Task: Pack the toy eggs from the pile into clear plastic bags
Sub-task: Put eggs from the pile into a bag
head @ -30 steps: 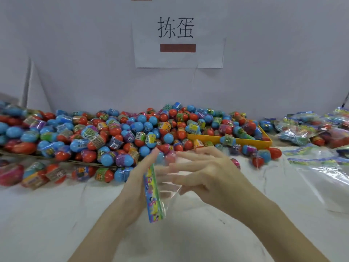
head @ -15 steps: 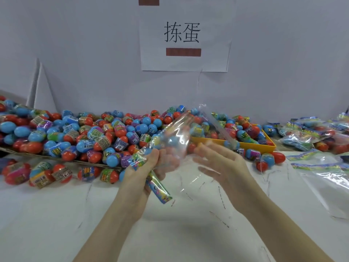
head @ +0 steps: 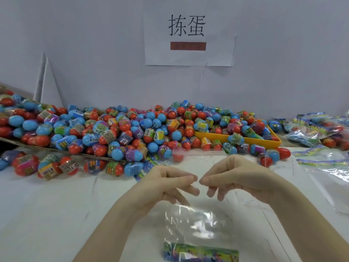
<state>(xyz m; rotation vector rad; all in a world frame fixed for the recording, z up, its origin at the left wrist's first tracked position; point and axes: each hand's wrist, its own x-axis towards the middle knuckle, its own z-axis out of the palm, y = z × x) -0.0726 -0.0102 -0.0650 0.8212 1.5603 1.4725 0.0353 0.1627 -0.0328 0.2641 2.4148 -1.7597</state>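
A big pile of red-and-blue toy eggs (head: 117, 133) lies across the back of the white table. In front of it, a clear plastic bag (head: 196, 224) hangs toward me, its colourful printed strip at the bottom. My left hand (head: 166, 184) and my right hand (head: 236, 178) meet fingertip to fingertip above the bag. Each pinches the bag's upper edge between thumb and forefinger. The other fingers hang curled. No egg is inside the bag.
An orange tray (head: 226, 138) heaped with eggs stands at the back right. Filled bags (head: 317, 129) lie at the far right, with flat empty bags (head: 332, 167) in front of them. A paper sign (head: 188, 35) hangs on the wall. Loose eggs (head: 47, 167) lie at the front left.
The bag was raised toward the pile in my left hand; now it hangs low toward me. Both hands have come together at its upper edge.
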